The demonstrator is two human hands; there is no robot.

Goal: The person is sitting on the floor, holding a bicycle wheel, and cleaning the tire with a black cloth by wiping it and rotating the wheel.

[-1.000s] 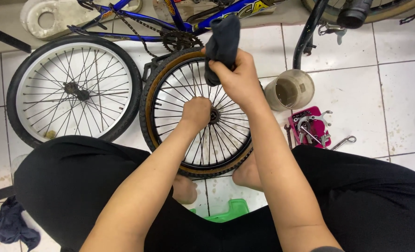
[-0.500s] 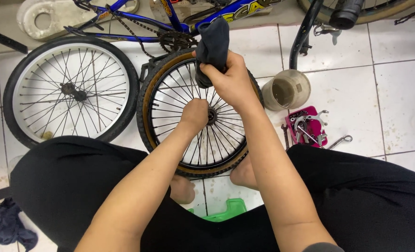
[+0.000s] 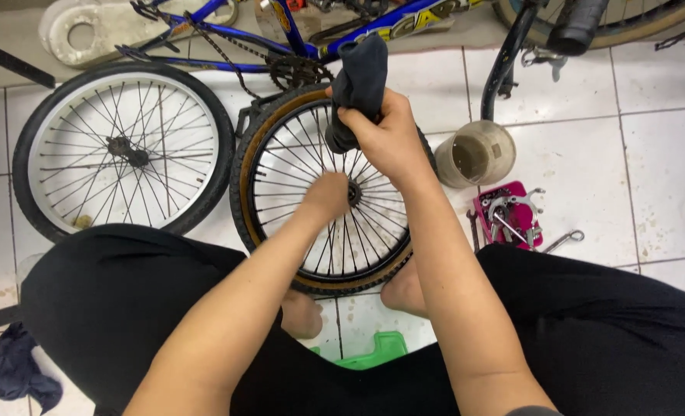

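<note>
Lying flat on the white tile floor (image 3: pixel 651 154) well to the left of both hands is a spare bicycle wheel (image 3: pixel 123 150) with silver spokes and a black tyre. The left hand (image 3: pixel 329 196) is blurred at the hub of the tan-walled wheel (image 3: pixel 281 154) just in front of the person, fingers curled there; whether they pinch anything cannot be told. The right hand (image 3: pixel 389 139) is closed around a dark cloth (image 3: pixel 360 77), holding it bunched at the far rim of that same wheel. Beyond the hands lies a blue bicycle frame (image 3: pixel 296 31) with its chain. To the right of the right hand stands a cloudy plastic tub (image 3: pixel 477 154), then a pink tray (image 3: pixel 508 216) of metal parts and a spanner (image 3: pixel 564 240).
</note>
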